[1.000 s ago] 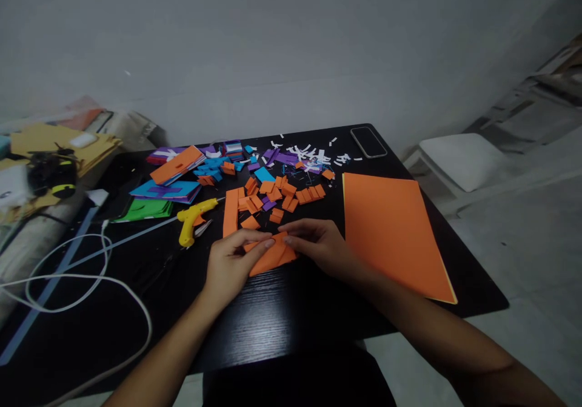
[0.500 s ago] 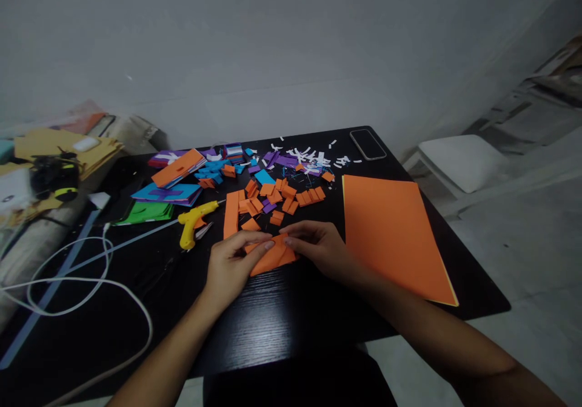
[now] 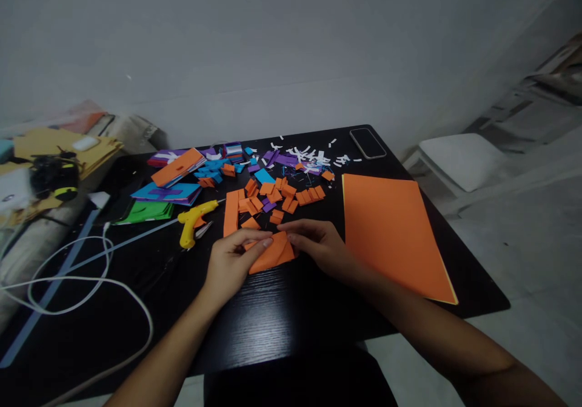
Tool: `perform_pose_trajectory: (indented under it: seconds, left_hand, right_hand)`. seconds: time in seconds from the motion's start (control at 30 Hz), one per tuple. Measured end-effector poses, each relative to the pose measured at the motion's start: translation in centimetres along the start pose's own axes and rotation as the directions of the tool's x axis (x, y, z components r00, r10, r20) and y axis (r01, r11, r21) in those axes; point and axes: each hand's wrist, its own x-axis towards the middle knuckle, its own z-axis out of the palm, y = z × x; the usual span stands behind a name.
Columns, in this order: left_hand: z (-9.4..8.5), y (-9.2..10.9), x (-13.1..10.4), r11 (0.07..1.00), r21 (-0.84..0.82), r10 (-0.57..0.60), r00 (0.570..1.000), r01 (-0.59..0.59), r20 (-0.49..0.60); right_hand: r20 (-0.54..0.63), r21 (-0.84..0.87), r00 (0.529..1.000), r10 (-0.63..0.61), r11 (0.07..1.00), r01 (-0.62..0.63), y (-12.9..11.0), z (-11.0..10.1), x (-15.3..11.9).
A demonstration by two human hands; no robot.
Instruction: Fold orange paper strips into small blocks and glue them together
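Note:
Between my hands, near the front of the black table, is a folded piece of orange paper (image 3: 274, 254) with a diagonal crease on its right part. My left hand (image 3: 235, 258) pinches its left side, thumb on top and fingers behind the upper edge. On the right, my right hand (image 3: 318, 244) grips the upper right corner between thumb and fingers. Just beyond lie several small folded orange paper pieces (image 3: 274, 196). An orange paper strip (image 3: 231, 211) lies behind my left hand. My fingers hide parts of the paper's edges.
A yellow glue gun (image 3: 193, 221) lies left of my hands. Orange sheets (image 3: 390, 237) are stacked at right, with a phone (image 3: 367, 143) behind. White paper scraps (image 3: 309, 158) litter the back. A white cable (image 3: 136, 301) loops at left, near green folded paper (image 3: 148, 211).
My right thumb has shifted slightly right and up toward the paper's corner, uncovering more of the creased surface. My left hand has barely moved and keeps its pinch.

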Motion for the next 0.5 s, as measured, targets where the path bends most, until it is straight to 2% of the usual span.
perform_pose_trajectory:
  seconds: [0.5]
  left_hand:
    - [-0.02,0.01,0.12,1.0,-0.021,-0.002,1.0,0.002,0.009]
  right_hand:
    - [-0.024,-0.005,1.0,0.011,1.0,-0.011,0.16,-0.07,0.25]
